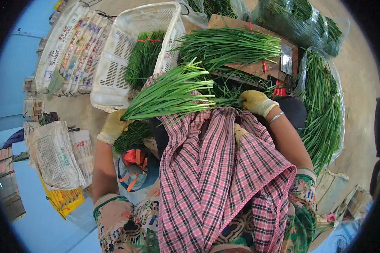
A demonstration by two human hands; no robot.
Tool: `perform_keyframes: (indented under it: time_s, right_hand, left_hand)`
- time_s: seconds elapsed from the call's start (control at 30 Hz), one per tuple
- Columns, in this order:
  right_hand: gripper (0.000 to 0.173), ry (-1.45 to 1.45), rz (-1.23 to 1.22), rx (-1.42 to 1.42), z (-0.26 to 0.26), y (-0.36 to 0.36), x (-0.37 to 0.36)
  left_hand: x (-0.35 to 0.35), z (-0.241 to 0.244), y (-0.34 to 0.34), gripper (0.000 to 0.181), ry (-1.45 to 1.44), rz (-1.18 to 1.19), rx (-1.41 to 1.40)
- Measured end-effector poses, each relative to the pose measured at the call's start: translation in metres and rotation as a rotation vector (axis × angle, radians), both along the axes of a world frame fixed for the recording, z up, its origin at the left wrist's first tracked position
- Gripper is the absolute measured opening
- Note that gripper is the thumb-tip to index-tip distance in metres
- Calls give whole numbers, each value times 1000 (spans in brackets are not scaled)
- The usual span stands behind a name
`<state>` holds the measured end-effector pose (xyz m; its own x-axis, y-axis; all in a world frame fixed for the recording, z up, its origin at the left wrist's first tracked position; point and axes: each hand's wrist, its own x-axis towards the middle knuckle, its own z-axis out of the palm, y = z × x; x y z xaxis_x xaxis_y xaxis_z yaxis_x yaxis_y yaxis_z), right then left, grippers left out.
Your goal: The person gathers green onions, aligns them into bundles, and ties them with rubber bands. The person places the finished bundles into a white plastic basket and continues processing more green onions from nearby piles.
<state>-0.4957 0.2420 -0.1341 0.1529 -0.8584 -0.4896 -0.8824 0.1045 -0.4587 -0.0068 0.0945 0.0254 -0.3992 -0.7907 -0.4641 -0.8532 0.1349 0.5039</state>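
Yellowish gloves cover both of my hands. My left hand (115, 125) is closed on the leafy tips of a bundle of green garlic chives (171, 91), whose pale cut ends point right above my checked apron (202, 177). At the right, my right hand (255, 101) touches loose green leaves (228, 101) near the bundle's pale ends; its fingers are curled and partly hidden, so its grip is unclear. Beyond my hands, a larger pile of chives (231, 46) lies on a brown board (215, 22), beside a shiny metal plate (286, 59).
A white plastic crate (96, 91) at the upper left holds chives tied with red. Clear bags of chives (324, 107) stand right and at the top right. Stacked white crates (55, 53) are far left. A blue-rimmed bucket (153, 174) with red and orange items is beside my left forearm.
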Motion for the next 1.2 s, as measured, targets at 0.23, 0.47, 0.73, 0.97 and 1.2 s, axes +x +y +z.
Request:
perform_keyframes:
  time_s: [0.23, 0.47, 0.73, 0.97, 1.2]
  right_hand:
    - [74, -365, -314, -198, 82, -79, 44]
    - [46, -321, -201, -85, 67, -99, 94]
    - [35, 214, 20, 118, 6, -35, 2]
    - [72, -388, -295, -65, 42, -21, -5]
    - [55, -457, -312, 47, 61, -60, 73]
  left_hand:
    - [18, 0, 2, 44, -64, -258, -413]
    - [17, -9, 23, 55, 1, -307, -413]
    - [32, -30, 48, 53, -14, -277, -498]
    - [-1, -10, 73, 41, -9, -238, -510]
    - [-4, -30, 71, 40, 57, -258, -604]
